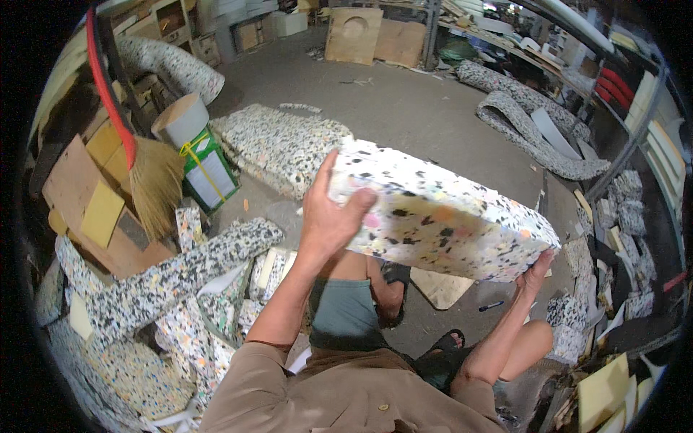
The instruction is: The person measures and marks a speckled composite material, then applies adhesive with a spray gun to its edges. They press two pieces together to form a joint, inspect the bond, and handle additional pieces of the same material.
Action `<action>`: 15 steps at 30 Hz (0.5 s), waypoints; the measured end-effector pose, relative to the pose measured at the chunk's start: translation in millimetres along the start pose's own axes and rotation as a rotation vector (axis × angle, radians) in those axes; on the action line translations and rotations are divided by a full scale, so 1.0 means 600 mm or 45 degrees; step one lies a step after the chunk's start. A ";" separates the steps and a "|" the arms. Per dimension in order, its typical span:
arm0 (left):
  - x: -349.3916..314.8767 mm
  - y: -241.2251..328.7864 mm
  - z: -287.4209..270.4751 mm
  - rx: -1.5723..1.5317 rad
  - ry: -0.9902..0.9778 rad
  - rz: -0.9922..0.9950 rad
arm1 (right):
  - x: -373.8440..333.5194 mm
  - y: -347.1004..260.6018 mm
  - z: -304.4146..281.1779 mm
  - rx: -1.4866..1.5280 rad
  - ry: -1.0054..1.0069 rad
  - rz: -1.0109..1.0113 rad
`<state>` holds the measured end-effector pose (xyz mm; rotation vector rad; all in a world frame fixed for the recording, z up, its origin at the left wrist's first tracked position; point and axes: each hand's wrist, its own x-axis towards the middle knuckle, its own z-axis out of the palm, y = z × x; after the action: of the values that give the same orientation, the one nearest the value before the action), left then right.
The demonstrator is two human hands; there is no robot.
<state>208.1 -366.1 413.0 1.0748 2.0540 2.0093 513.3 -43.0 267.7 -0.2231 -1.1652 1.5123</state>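
Observation:
A thick rectangular block of speckled rebonded foam (440, 213), white with black, pink and orange flecks, is held up in front of me between both hands. My left hand (332, 209) grips its left end, the thumb lying on the near face and the fingers behind. At the lower right corner my right hand (535, 273) clasps the block, its fingers partly hidden. The block tilts down toward the right. Behind its left end, a larger speckled foam slab (281, 144) rests on the floor.
Foam offcuts (180, 274) pile up on the left, near a straw broom (155, 180) with a red handle and a green box (208, 172). Rolled foam sheets (530, 130) lie at the far right. A pen (491, 306) and a flat board (442, 287) are on the floor below.

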 end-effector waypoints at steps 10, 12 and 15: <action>0.092 -0.235 0.006 -0.045 0.243 0.007 | -0.024 0.022 0.034 -0.490 0.471 -0.235; 0.135 -0.239 -0.020 -0.213 -0.060 0.033 | -0.025 0.004 0.064 -0.510 0.274 -0.322; 0.163 -0.218 -0.015 -0.345 -0.223 0.285 | -0.018 -0.032 0.110 -0.375 0.196 -0.311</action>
<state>75.0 -309.6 336.4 1.4145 1.5840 2.1252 483.7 -90.1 309.1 -0.3747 -1.2402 1.0894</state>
